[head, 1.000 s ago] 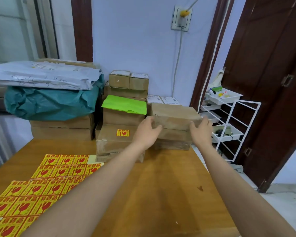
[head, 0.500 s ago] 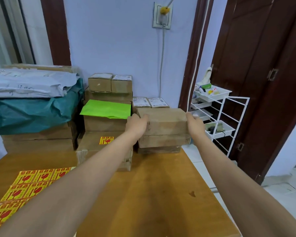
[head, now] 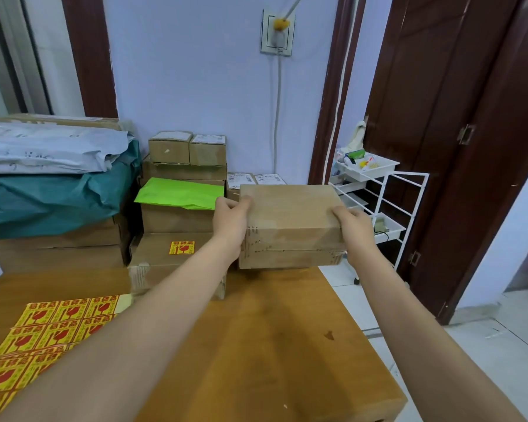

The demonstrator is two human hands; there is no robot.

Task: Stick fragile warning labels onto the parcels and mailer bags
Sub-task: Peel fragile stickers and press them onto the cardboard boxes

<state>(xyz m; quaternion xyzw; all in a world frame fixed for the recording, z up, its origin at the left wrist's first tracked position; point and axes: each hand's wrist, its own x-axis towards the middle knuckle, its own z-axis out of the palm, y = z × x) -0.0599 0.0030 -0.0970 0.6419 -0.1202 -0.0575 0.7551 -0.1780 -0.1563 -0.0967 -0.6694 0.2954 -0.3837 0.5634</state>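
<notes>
Both hands, left hand (head: 230, 220) and right hand (head: 355, 231), grip the plain brown cardboard parcel (head: 290, 222) by its ends above the wooden worktop's (head: 272, 345) far edge, presumably bringing it nearer the yellow label sheets (head: 52, 324).

A wooden tabletop (head: 287, 345) fills the foreground, with a small dark mark on it near its right edge; behind it rises a pale lilac wall (head: 195, 80) bearing a wall socket (head: 277, 33), from which a white cable (head: 277, 117) drops straight down; to the right stands a white wire rack (head: 387, 208) with trays of small items, beside a dark brown door (head: 457, 117); pale floor tiles (head: 500, 345) lie at lower right.
</notes>
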